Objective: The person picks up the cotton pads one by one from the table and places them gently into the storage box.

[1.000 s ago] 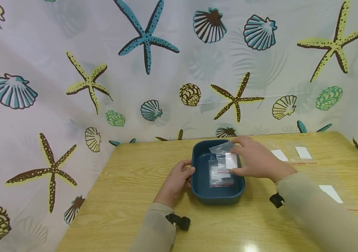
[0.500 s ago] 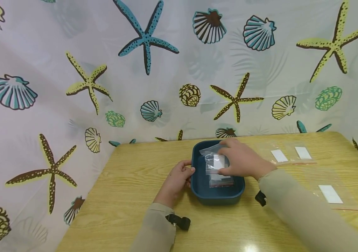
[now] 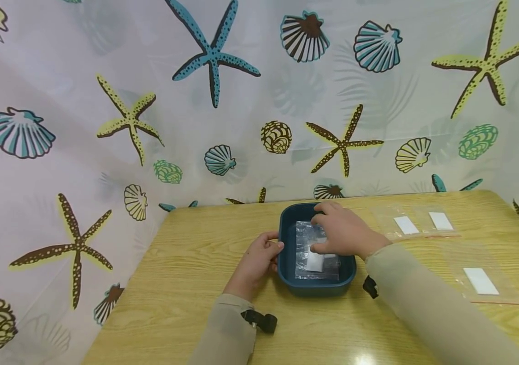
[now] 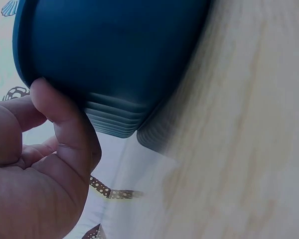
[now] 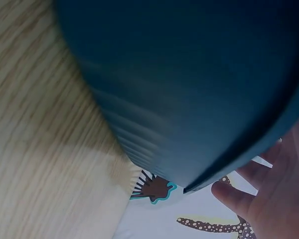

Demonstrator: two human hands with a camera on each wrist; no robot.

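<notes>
A dark blue plastic bin (image 3: 316, 291) stands on the wooden table, with small clear zip bags (image 3: 305, 229) holding white cards (image 3: 315, 262) lying inside it. My left hand (image 3: 257, 256) holds the bin's left side, its thumb at the rim; the left wrist view shows that hand (image 4: 55, 149) against the ridged outer wall. Over the bin's right side reaches my right hand (image 3: 343, 230), fingers and thumb spread above the bags with nothing pinched between them. Part of the bags is hidden under it. In the right wrist view, the right hand's fingers (image 5: 234, 199) show beyond the rim.
To the right on the table (image 3: 213, 233) lie more clear zip bags with white cards: one card (image 3: 406, 225) and another card (image 3: 441, 221) at the back, and one card (image 3: 480, 281) nearer the front. A curtain (image 3: 241, 121) with starfish and shells hangs behind.
My right hand has moved left over the bin and let go of a bag, which now lies on the others inside. The left hand has stayed at the bin's side.
</notes>
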